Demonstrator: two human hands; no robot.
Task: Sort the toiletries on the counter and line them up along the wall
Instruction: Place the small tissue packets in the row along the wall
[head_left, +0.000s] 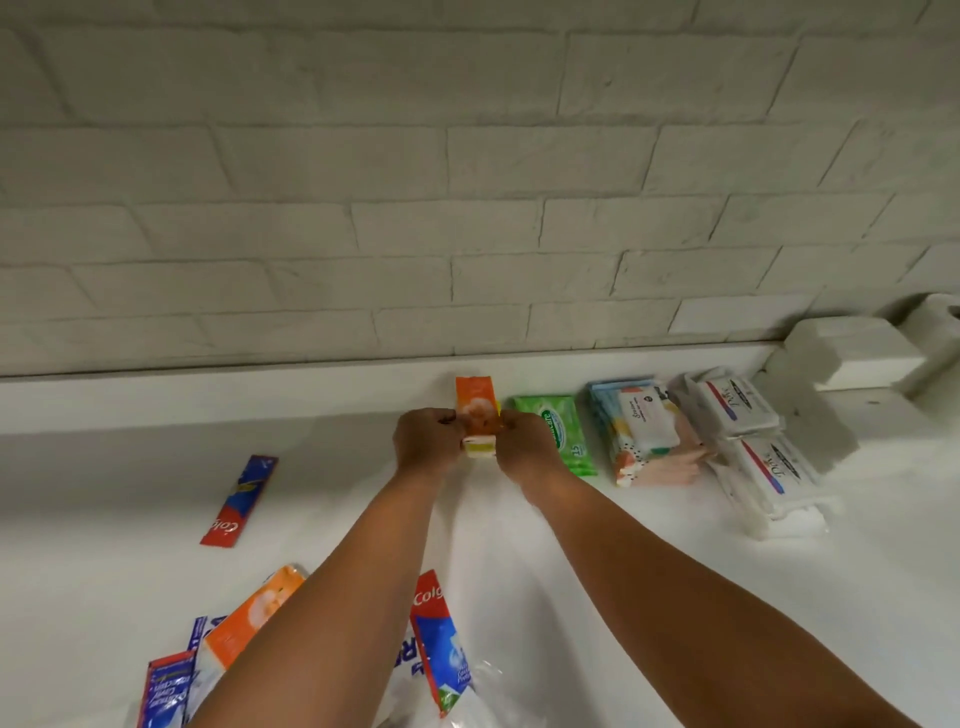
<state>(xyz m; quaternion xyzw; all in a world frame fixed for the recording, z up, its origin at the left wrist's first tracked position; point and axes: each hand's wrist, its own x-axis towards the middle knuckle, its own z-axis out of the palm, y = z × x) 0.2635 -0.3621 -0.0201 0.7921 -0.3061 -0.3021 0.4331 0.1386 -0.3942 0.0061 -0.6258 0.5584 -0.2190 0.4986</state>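
An orange packet (475, 405) lies on the white counter (130, 467) close to the wall ledge. My left hand (426, 441) grips its left side and my right hand (522, 441) grips its right side, fingers curled at its near end. To its right sit a green wipes pack (558, 426), a patterned wipes pack (641, 431) and white Dove packs (748, 431) in a row. A red Colgate box (240, 501) lies loose at the left. Near the front edge lie another orange packet (249, 618), a red-and-blue Colgate box (439, 644) and blue boxes (166, 691).
A painted white brick wall (467, 182) rises behind a low ledge (208, 395). A white block-shaped fixture (857, 353) juts out at the far right corner. Clear plastic wrap (478, 696) lies at the bottom between my forearms.
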